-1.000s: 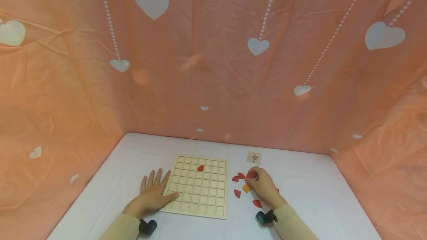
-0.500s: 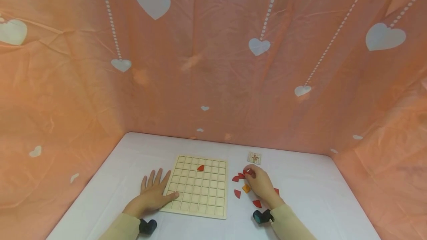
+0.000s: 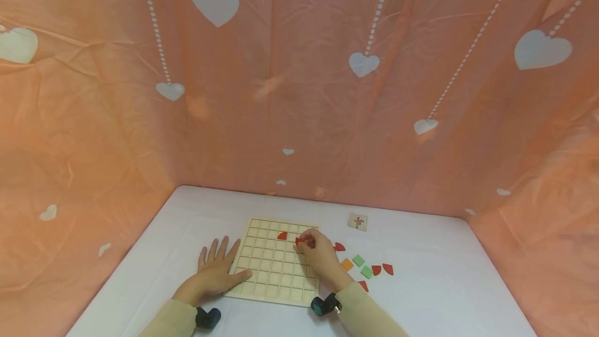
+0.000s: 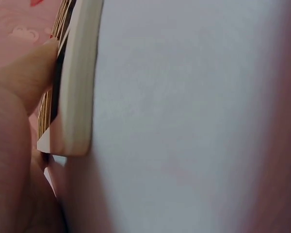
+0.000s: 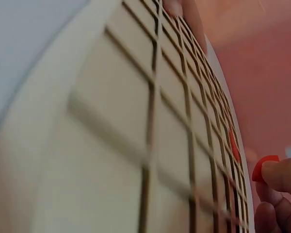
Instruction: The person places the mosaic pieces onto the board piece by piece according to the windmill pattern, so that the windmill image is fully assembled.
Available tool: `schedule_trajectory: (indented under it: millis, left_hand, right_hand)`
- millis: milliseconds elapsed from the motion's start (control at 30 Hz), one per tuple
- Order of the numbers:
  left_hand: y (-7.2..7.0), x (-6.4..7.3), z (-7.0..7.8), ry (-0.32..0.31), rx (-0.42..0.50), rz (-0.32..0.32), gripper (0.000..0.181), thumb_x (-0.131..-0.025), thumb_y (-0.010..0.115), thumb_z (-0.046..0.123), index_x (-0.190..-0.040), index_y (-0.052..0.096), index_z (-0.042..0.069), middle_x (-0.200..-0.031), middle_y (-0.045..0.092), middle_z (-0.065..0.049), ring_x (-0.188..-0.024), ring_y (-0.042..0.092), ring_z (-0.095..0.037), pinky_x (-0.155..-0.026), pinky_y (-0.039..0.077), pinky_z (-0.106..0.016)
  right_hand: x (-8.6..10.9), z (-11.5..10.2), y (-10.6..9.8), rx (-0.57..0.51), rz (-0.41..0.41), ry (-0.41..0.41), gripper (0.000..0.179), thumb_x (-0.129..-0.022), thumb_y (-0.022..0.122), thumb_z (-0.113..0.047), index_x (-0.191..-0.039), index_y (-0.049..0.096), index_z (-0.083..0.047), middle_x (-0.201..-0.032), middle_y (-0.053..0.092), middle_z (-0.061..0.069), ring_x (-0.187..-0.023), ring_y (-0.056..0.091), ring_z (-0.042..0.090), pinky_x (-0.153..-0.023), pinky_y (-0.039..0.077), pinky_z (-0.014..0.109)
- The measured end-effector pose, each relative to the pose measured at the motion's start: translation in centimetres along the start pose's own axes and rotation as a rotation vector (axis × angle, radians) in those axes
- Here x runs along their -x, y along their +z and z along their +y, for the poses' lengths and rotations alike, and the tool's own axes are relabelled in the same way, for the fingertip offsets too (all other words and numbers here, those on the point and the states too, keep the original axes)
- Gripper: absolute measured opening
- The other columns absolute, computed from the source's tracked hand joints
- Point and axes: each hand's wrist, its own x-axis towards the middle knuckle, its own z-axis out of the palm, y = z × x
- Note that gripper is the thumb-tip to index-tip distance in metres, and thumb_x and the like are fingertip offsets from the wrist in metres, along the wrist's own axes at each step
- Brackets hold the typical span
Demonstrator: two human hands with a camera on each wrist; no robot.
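The right hand (image 3: 324,260) pinches a red quarter-circle tile (image 3: 298,241) above the pale wooden gridded board (image 3: 273,277); the left hand (image 3: 216,273) lies spread.

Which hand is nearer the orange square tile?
Right. The right hand is just left of the orange square tile; the left hand is farther left, thumb on the pale gridded board.

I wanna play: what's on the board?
One red piece and the thumb of the left grip. The right grip, pinching another red piece, hides part of the board; what's there isn't visible.
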Motion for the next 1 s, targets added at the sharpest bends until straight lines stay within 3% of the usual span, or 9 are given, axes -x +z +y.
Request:
schedule_trajectory:
  millis: [200,400,633,1000]
  left_hand:
    - [0.4,-0.3,-0.6,0.007,0.001,0.002,0.107,-0.082,0.053,0.074,-0.154,0.016,0.005,-0.158,-0.003,-0.027,-0.142,-0.016,-0.044,-0.104,-0.026,-0.055]
    - [-0.1,-0.1,0.0,-0.002,0.01,-0.01,0.104,-0.083,0.057,0.069,-0.154,0.019,0.003,-0.157,0.0,-0.029,-0.142,-0.014,-0.046,-0.105,-0.023,-0.058]
    - [-0.6,0.4,0.6,-0.017,-0.006,-0.015,0.101,-0.084,0.061,0.064,-0.153,0.021,0.002,-0.157,0.001,-0.029,-0.141,-0.011,-0.048,-0.107,-0.015,-0.062]
    - [-0.4,0.3,0.6,-0.013,0.013,-0.007,0.101,-0.084,0.061,0.063,-0.153,0.021,0.001,-0.157,0.002,-0.03,-0.142,-0.011,-0.048,-0.106,-0.02,-0.06]
  right_hand:
    - [-0.9,-1.0,2.6,0.009,-0.017,-0.037,0.008,-0.093,0.066,-0.016,-0.1,0.063,-0.014,-0.088,0.058,-0.005,-0.081,0.054,0.013,-0.071,0.047,0.028]
    - [-1.6,-0.9,4.0,0.04,-0.012,-0.056,0.006,-0.093,0.066,-0.016,-0.097,0.062,-0.014,-0.085,0.058,-0.006,-0.077,0.052,0.011,-0.068,0.045,0.028]
    - [-1.8,-0.6,4.6,0.108,0.012,-0.07,0.005,-0.092,0.067,-0.016,-0.095,0.065,-0.013,-0.081,0.055,-0.007,-0.072,0.05,0.01,-0.064,0.044,0.027]
    - [-1.9,-0.8,4.7,0.153,0.031,-0.108,0.007,-0.091,0.068,-0.016,-0.095,0.065,-0.011,-0.077,0.051,-0.006,-0.068,0.047,0.01,-0.06,0.041,0.026]
